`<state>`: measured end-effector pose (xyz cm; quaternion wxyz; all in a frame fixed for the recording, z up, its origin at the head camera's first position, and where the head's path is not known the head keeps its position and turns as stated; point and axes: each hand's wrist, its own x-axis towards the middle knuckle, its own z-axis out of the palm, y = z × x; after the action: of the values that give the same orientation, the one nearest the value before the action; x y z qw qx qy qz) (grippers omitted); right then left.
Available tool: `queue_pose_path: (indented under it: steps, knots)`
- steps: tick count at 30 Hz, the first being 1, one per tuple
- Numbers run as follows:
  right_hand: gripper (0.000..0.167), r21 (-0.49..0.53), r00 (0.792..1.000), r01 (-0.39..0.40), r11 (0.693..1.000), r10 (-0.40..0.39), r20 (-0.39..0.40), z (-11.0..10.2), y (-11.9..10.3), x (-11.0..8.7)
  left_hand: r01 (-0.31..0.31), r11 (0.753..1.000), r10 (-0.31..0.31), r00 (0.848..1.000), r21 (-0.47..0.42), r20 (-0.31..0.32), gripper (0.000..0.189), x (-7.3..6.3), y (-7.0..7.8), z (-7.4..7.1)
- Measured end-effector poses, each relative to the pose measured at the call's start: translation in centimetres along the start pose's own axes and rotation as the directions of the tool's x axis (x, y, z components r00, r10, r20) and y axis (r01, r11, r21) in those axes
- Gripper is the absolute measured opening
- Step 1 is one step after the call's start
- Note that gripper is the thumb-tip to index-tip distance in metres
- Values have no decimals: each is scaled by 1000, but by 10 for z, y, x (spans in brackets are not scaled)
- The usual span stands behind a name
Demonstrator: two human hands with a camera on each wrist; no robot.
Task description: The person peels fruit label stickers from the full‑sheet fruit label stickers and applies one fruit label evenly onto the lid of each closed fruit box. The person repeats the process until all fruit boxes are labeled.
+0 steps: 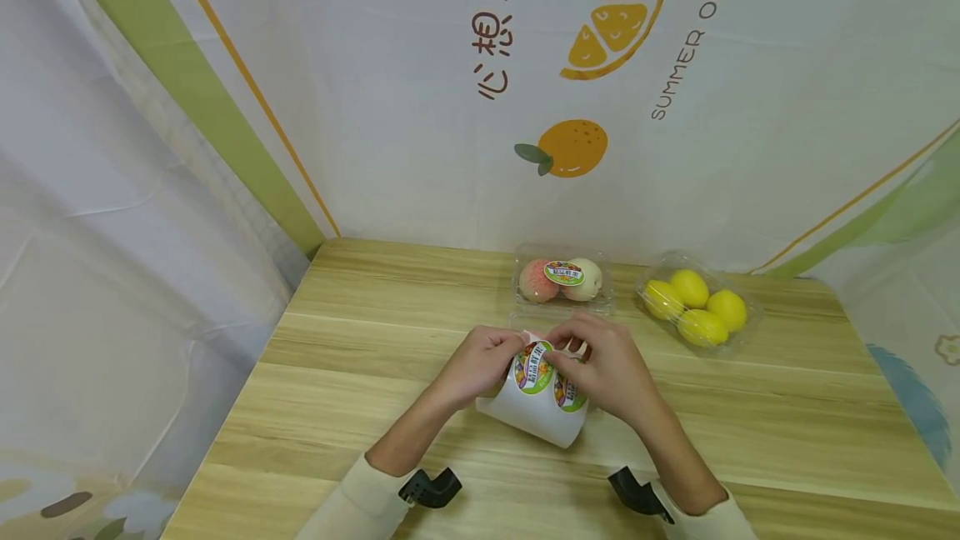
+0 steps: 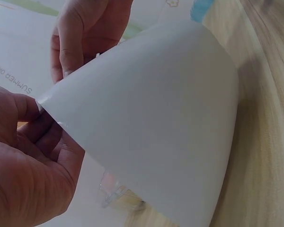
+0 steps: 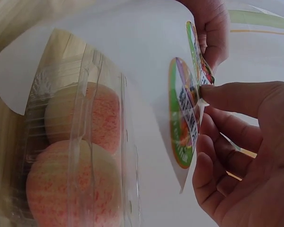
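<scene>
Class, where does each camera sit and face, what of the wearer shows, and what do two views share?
Head: worn on the head, facing forward-down at the label sheet; left hand, right hand and forearms show.
Left wrist: worn there, facing the sheet's plain surface; both hands show.
Right wrist: worn there, facing labels and peaches; both hands show.
Head and right-wrist views share the labels and peaches.

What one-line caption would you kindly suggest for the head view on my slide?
Left hand and right hand hold a sticker sheet near boxed pink-and-cream fruit and boxed yellow fruit.
</scene>
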<state>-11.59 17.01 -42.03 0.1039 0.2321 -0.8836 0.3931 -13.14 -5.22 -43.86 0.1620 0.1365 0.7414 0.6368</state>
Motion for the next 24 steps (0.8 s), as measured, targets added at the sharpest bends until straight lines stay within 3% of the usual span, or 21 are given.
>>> queue_pose_path:
  steps: [13,18,24]
  knots:
    - [14,13,1000,-13,1000,13,11,-1,-2,-1,12,999,-11,1000,-44,15,40,0,-3,-2]
    - [15,32,1000,21,999,-22,4,1,-2,-2,44,993,-39,998,-109,49,42,0,-4,-3]
    - [17,63,999,49,997,-48,-7,1,-3,-2,56,990,-52,998,-126,37,39,-1,-5,-7]
